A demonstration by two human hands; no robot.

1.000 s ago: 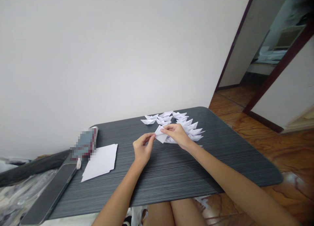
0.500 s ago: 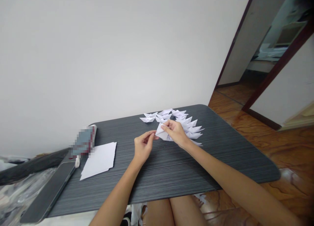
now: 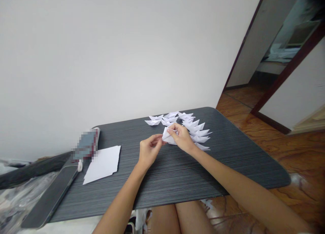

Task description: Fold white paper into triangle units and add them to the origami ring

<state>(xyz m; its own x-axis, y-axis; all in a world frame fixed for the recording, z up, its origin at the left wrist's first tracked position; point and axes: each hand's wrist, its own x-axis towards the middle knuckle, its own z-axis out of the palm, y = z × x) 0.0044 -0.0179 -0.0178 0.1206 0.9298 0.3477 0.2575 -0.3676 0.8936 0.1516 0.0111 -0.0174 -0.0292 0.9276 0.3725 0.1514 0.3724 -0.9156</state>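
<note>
Between my two hands is a folded piece of white paper point(image 3: 167, 136), held above the table. My right hand point(image 3: 182, 136) is closed on its right part, thumb on the near face and fingers behind. My left hand point(image 3: 150, 146) pinches the paper's left edge between thumb and fingers. Right behind and beside my right hand stand several folded white paper boats point(image 3: 199, 133), in a row at the right. More paper boats point(image 3: 154, 120) lie farther back, near the wall. My right hand hides part of the folded paper and some of the boats.
A stack of white paper sheets point(image 3: 103, 164) lies on the dark table point(image 3: 162, 183), left of my hands. Beyond it is a blurred-out object point(image 3: 86, 145); a dark flat slab point(image 3: 52, 196) lies along the left edge. A white wall point(image 3: 127, 58) stands behind the table.
My left hand has shifted slightly right and its fingers have closed in on the paper's left edge. The right hand keeps its hold; the boats and sheets stay put.
</note>
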